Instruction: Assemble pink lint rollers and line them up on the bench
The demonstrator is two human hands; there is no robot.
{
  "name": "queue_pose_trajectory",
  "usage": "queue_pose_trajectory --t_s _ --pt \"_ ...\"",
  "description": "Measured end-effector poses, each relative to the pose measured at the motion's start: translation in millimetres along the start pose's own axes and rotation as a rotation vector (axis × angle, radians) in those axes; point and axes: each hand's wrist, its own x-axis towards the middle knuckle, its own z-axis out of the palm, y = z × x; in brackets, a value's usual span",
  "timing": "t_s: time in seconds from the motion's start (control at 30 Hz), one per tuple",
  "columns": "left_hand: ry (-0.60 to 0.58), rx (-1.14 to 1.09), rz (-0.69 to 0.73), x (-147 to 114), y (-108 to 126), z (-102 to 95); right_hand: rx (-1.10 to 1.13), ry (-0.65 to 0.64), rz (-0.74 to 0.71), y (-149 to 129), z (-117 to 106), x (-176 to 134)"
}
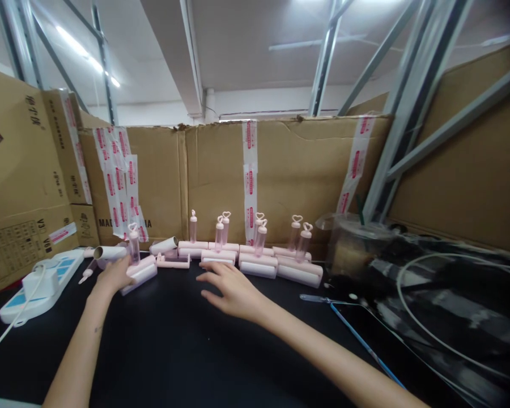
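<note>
My left hand point(114, 276) is at the left end of a row of pink lint rollers, its fingers and thumb closed about the near-left lint roller point(143, 273), which has a white roll and an upright clear handle with a heart-shaped loop. My right hand point(233, 288) is open, fingers spread, just in front of the middle lint roller point(218, 256) and partly over its front edge. Further right in the row are another lint roller point(258, 265) and the rightmost lint roller point(300, 271). Between my hands lies an open pink cover point(173, 262).
Loose paper-core rolls point(164, 245) lie behind on the left, near a white power strip point(42, 289) with a plug. Cardboard walls point(216, 181) enclose the black table point(165, 345). To the right are a plastic cup point(355, 243), a blue-edged phone point(365, 334) and a cable point(402, 277).
</note>
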Motion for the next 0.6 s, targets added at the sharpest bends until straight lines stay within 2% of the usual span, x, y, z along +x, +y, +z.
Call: queue_pose_trajectory --t_s 0.1,0.2,0.23,0.33,0.4,0.5,0.57,0.6 --pt "-0.104 -0.070 0.140 -8.2 8.9 -6.1 0.092 -0.004 0.105 4.2 8.9 13.1" --pt "-0.165 -0.154 0.301 -19.4 41.8 -0.1 0.196 -0.081 0.197 4.9 25.9 11.0" --pt "-0.165 -0.222 0.398 -24.1 56.3 4.7 0.201 -0.095 0.219 4.5 32.6 7.3" --pt "-0.078 -0.390 0.588 -37.7 98.3 23.4 0.059 -0.038 0.334 5.9 46.7 -8.6" --pt "-0.015 -0.485 0.647 -41.3 116.5 34.5 -0.085 0.013 0.411 10.9 47.0 -20.9" --pt "0.073 -0.490 0.709 -28.2 122.6 40.8 -0.236 0.026 0.438 23.0 36.3 -40.9" --pt "0.145 -0.339 0.646 -7.0 115.8 38.9 -0.327 0.030 0.467 32.1 27.3 -54.1" --pt "0.188 -0.213 0.563 5.5 110.6 37.6 -0.370 0.038 0.488 36.5 23.5 -60.2"
